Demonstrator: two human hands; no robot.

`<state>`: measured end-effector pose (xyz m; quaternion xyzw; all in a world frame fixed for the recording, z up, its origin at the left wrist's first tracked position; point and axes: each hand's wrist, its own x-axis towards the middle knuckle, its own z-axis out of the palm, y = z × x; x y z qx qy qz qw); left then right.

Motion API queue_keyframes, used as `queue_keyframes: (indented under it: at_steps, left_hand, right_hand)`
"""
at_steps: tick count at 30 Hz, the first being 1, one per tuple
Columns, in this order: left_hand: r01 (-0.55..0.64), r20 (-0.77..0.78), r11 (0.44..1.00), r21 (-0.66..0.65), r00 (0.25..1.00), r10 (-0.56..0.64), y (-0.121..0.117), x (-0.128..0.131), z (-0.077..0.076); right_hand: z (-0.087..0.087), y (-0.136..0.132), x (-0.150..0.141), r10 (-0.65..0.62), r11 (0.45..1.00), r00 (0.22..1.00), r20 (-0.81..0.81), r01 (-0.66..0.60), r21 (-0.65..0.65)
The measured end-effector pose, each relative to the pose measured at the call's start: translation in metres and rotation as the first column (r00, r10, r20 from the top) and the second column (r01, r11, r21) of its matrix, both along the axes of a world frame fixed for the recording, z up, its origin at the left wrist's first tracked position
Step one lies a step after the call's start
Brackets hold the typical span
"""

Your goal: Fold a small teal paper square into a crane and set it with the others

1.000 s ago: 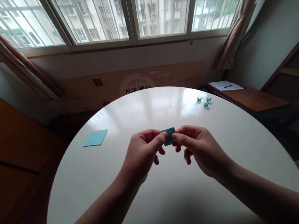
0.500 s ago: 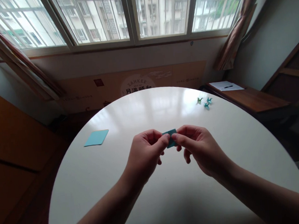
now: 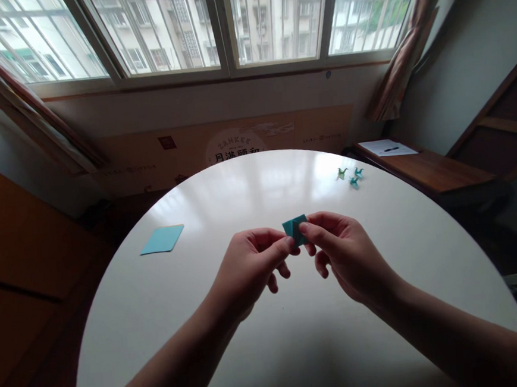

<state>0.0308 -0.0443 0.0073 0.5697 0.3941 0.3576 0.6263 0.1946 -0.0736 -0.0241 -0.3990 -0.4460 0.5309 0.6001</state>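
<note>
A small folded piece of teal paper sits between my two hands, lifted above the tabletop, with slanting creases on the side facing me. My left hand pinches its lower left edge between thumb and fingers, and my right hand grips its right side the same way, thumb on top. On each hand some of the other fingers curl loosely beneath.

Out to the left on the white, rounded tabletop lies a pad of light blue paper, well apart from my hands. Toward the far right edge stand three tiny paper birds — a green one and, just beside it, two blue ones.

Beyond them, a brown wooden table carries a white sheet with a dark pen on it. Past the far edge I see an orange printed panel below a barred window — curtains hang at both ends.
</note>
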Motion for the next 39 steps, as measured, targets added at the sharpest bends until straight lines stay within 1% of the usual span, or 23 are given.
queue_keyframes:
  at_steps: [4,8,14,19,21,25,29,33,37,39]
  left_hand:
    - [-0.016,-0.004,1.000,0.017,1.000,0.016,-0.0002,0.0013,0.0003]
    - [-0.025,-0.007,1.000,0.010,1.000,0.025,-0.0003,0.0016,-0.0002]
    - [-0.054,-0.038,0.998,0.041,0.998,0.055,-0.0011,0.0016,-0.0012]
    - [-0.074,-0.094,0.995,0.061,0.992,0.080,-0.0026,0.0022,0.0003]
    - [-0.056,-0.099,0.997,0.056,0.993,0.061,-0.0025,0.0022,0.0010]
    - [0.004,-0.085,1.000,0.023,0.996,-0.002,-0.0012,0.0019,0.0013]
    - [0.008,-0.114,0.999,0.037,0.993,-0.004,-0.0014,0.0015,0.0005]
    - [0.026,-0.121,0.997,0.074,0.993,-0.017,-0.0022,0.0004,0.0008]
    - [0.063,-0.162,0.993,0.104,0.986,-0.046,0.0010,-0.0034,0.0033]
    - [0.056,-0.155,0.993,0.102,0.987,-0.040,0.0036,-0.0055,0.0047]
  right_hand:
    - [-0.0003,-0.0006,-0.0021,-0.046,0.997,0.997,0.068,0.042,0.063]
    - [0.0006,-0.0018,-0.0036,-0.072,0.994,0.992,0.104,0.063,0.091]
    - [0.0008,-0.0018,-0.0050,-0.079,0.995,0.990,0.120,0.071,0.065]
    - [0.0006,-0.0009,-0.0049,-0.037,0.999,0.994,0.103,0.034,0.028]
    - [0.0004,-0.0008,-0.0042,-0.023,0.999,0.995,0.101,0.020,0.030]
    - [0.0002,-0.0013,-0.0025,-0.048,0.998,0.994,0.096,0.044,0.041]
    - [0.0013,-0.0023,-0.0025,-0.051,0.998,0.995,0.090,0.048,0.044]
    - [0.0020,-0.0032,-0.0038,-0.040,0.999,0.998,0.043,0.039,0.010]
    - [0.0022,-0.0015,-0.0034,-0.051,0.998,0.999,-0.015,0.051,-0.042]
    - [0.0023,0.0005,-0.0025,-0.009,0.997,1.000,-0.011,0.008,-0.073]
